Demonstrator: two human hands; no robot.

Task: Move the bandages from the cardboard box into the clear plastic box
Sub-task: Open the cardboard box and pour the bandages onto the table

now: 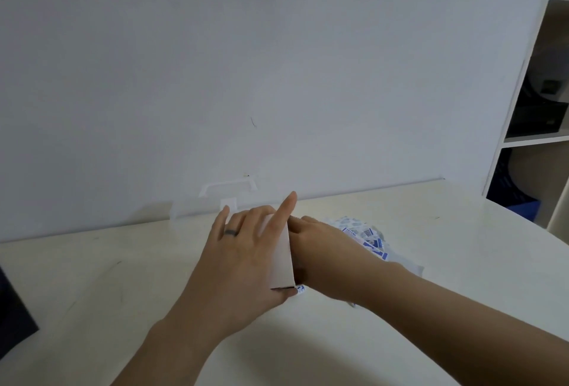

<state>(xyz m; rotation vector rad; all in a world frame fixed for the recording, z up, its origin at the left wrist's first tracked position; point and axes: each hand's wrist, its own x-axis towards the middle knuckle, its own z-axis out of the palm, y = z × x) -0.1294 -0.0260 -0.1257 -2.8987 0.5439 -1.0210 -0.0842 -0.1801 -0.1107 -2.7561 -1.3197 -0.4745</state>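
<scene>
My left hand (243, 256) grips a small cardboard box (281, 259) held on edge above the table, index finger stretched up. My right hand (320, 250) is pressed against the box's right side, its fingers hidden behind the box. A heap of white-and-blue wrapped bandages (366, 236) lies on the table just right of my right hand, and one bandage (300, 289) pokes out under the box's near end. The clear plastic box (197, 207) with a white handle stands behind my hands against the wall.
The cream table (431, 231) meets a white wall at the back. A dark object (15, 315) sits at the left edge. A white shelf unit (535, 139) with dark items stands at the right.
</scene>
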